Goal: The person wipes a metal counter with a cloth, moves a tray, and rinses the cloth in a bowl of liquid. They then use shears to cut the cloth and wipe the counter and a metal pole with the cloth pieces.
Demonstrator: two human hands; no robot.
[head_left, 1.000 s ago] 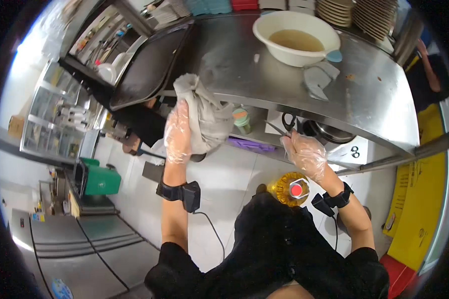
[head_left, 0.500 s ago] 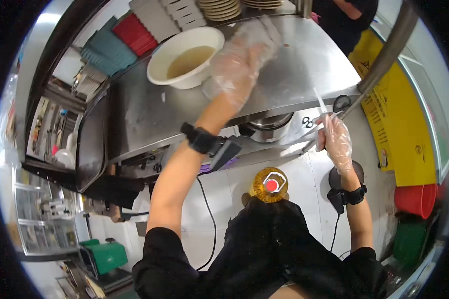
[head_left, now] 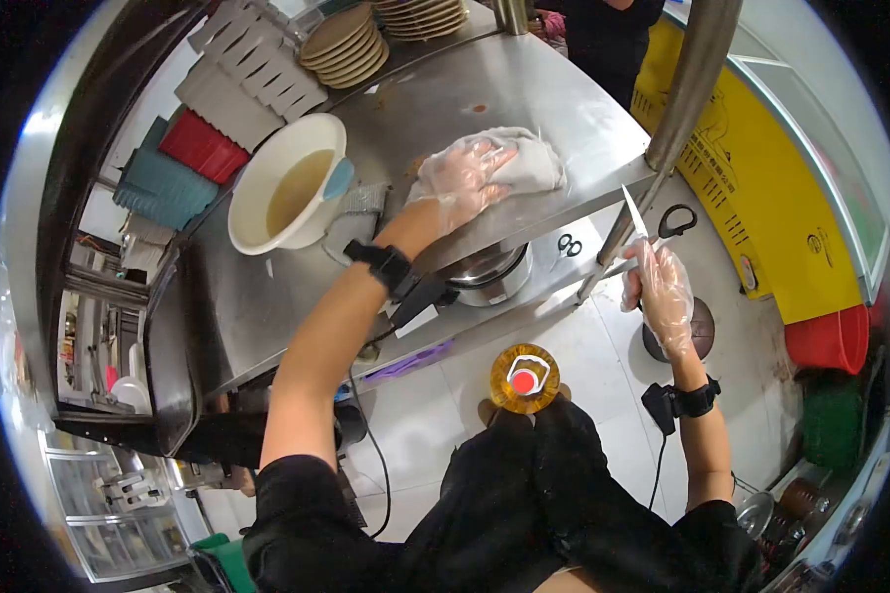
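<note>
My left hand [head_left: 462, 178], in a clear plastic glove, presses on a folded white cloth [head_left: 529, 163] on the steel counter [head_left: 574, 89]. Its fingers curl over the cloth's left part. Left of this hand stands a white basin [head_left: 245, 203] of cloudy brownish liquid, a light blue piece [head_left: 338, 180] at its rim. A grey mesh-like pad [head_left: 365, 199] lies between basin and wrist. Beyond the counter's right edge, my gloved right hand [head_left: 663, 296] is closed around a knife [head_left: 635, 212], its narrow blade pointing up; the fingers hide the handle.
Stacked plates [head_left: 344, 49] and red and teal trays [head_left: 203, 146] line the counter's back. A metal post [head_left: 697, 79] rises at its right corner. Below are a steel pot [head_left: 489, 277] and scissors [head_left: 569, 245]. An oil bottle [head_left: 525, 380] stands between my feet.
The view has shifted, so the basin and plates appear farther left. My left hand has come down nearer the counter's front edge, and the cloth shows clearly. My right hand still holds the knife.
</note>
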